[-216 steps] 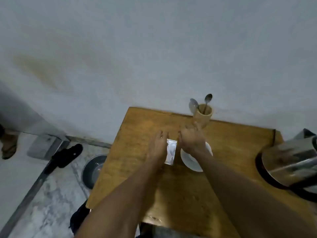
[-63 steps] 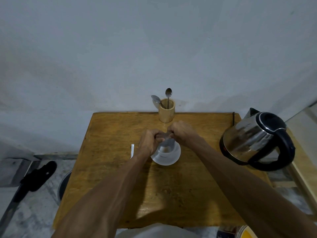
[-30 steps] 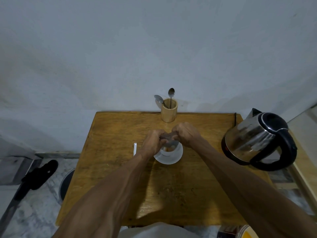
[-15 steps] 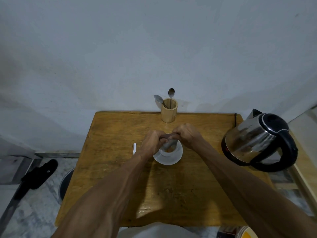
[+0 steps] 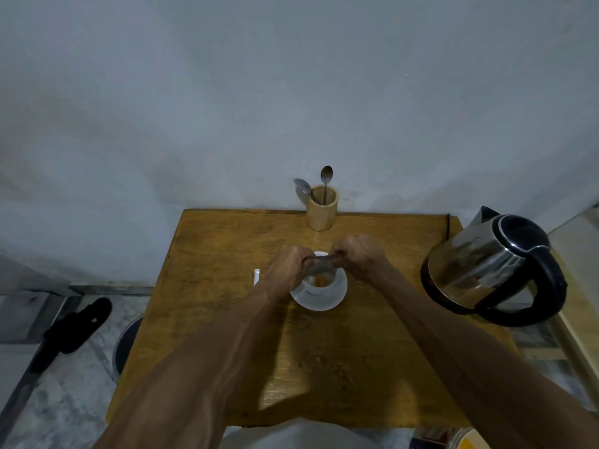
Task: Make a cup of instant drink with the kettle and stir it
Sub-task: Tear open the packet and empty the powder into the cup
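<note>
A white cup [image 5: 319, 286] stands on a white saucer [image 5: 319, 301] in the middle of the wooden table [image 5: 227, 254]. Brownish-orange powder lies inside the cup. Over the cup, my left hand [image 5: 287, 270] and my right hand [image 5: 356, 259] both pinch a grey sachet [image 5: 321, 265], tilted mouth-down into the cup. A steel kettle [image 5: 486, 267] with a black handle and lid stands at the table's right edge. A small wooden holder [image 5: 322, 207] with two spoons [image 5: 325, 176] stands at the back, near the wall.
A small white torn strip [image 5: 256, 276] lies on the table left of my left hand. On the floor at the left are a black sandal [image 5: 77, 325] and a dark round basin [image 5: 126, 345] partly under the table. The wall is directly behind the table.
Earlier my hands lay at the flat sachet beside the saucer. Now both hold the opened sachet over the cup. In the last second they have barely moved; more powder shows in the cup.
</note>
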